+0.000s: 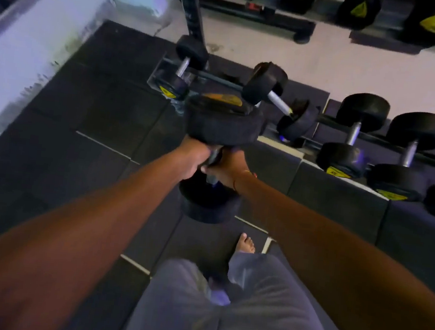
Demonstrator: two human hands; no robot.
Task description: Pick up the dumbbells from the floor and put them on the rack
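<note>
We hold one dumbbell (221,127) off the floor, both hands wrapped round its handle: the left hand (194,159) from the left, the right hand (224,169) from the right, fingers curled tight. Its long axis runs nearly straight away from us, far head up toward the rack (331,123), near head low over the floor mat (94,125). The rack lies ahead and to the right, and the open gap we would aim for seems to sit just beyond the far head, between the two dumbbells already resting there; we judge the bar must turn to match theirs. The handle itself is almost wholly hidden by our hands, and the rack's rails behind the far head are blurred.
</note>
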